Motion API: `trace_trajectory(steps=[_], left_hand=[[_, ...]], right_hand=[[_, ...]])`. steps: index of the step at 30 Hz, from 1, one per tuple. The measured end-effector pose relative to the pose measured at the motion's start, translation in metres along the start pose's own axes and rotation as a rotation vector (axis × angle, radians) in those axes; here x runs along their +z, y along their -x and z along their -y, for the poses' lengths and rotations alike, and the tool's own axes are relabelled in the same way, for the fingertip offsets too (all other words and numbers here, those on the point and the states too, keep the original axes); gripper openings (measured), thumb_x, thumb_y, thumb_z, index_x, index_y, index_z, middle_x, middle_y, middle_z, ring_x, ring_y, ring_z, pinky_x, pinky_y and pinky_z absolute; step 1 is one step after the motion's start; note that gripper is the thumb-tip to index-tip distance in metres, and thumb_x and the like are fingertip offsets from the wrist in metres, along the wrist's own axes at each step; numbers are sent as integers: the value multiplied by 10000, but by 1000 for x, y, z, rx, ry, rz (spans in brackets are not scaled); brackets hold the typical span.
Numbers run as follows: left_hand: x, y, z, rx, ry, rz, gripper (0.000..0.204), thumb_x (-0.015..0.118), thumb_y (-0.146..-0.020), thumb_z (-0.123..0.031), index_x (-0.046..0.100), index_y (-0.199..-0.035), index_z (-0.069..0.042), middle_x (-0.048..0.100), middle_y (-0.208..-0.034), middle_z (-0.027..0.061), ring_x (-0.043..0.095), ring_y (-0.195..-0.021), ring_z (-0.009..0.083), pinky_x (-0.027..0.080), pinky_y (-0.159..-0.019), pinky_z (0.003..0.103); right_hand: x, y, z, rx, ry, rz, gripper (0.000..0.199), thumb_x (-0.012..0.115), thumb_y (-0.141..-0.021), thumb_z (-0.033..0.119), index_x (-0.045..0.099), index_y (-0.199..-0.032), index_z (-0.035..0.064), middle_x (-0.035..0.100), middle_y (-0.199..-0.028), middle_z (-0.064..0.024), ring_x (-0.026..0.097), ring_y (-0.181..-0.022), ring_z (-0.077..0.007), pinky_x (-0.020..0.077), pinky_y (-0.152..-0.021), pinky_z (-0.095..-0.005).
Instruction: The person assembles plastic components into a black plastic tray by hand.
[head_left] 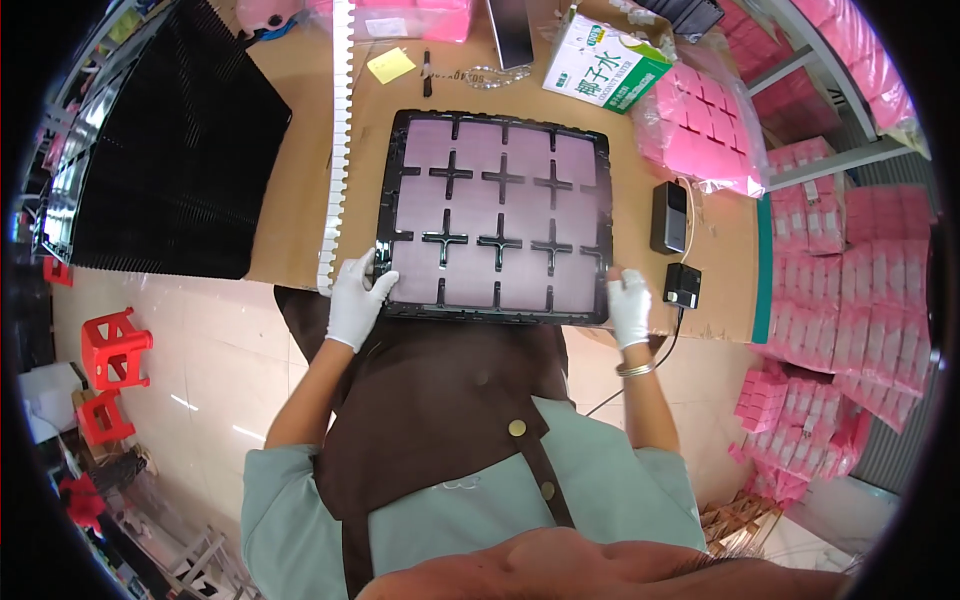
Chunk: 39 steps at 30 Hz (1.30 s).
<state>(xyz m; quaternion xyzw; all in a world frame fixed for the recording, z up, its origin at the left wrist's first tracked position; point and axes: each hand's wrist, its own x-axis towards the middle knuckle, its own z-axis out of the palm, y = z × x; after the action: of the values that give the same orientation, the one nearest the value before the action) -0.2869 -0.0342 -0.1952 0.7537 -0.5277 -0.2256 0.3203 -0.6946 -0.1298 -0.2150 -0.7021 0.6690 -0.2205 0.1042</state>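
A black plastic tray (500,312) lies in front of me on the cardboard-covered table (300,180). Raised black crosses divide it, and a flat pale mauve surface shows between them. In a white glove, my left hand (357,303) grips the tray's near left corner, thumb over the rim and fingers along its side. My right hand (630,308), also gloved, is closed at the near right corner, its fingers curled at the edge and partly hidden.
To the left rises a stack of black trays (180,150), beside a white notched strip (338,150). A carton (605,62), wrapped pink foam (705,125), a power bank (669,217) and a charger (683,286) sit right. Beyond are a yellow note (390,65), marker (427,75) and phone (511,32).
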Motion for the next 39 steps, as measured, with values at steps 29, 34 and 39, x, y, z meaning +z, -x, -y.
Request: trace_trajectory(steps=[29,34,39], left_hand=[[-342,34,-142,506,-856,-1578,238,705,-791,-4,662,-1024,11,651,-908,124,603,-804,205,486,-756,303],[-342,-19,-101,307,-1373,-1123,266,652,-814,-182,619,-1072,-231,561,-748,11,591,-615,204,464,-492,343],[-319,-44,-81,239,-1209,-807,203,592,-863,-215,620,-1060,-174,536,-780,44,593,-687,214,480,-552,350]], right_hand=[[170,-274,153,-204,-208,286,595,649,-789,312,450,-1265,16,585,-1123,-240,577,-1023,-405,464,-873,-451],[174,-274,140,-341,-219,265,586,654,-798,251,456,-1301,26,606,-1075,-204,610,-960,-349,484,-842,-415],[154,-269,137,-301,-452,400,565,646,-821,162,448,-1333,32,639,-971,-138,637,-847,-214,508,-771,-307]])
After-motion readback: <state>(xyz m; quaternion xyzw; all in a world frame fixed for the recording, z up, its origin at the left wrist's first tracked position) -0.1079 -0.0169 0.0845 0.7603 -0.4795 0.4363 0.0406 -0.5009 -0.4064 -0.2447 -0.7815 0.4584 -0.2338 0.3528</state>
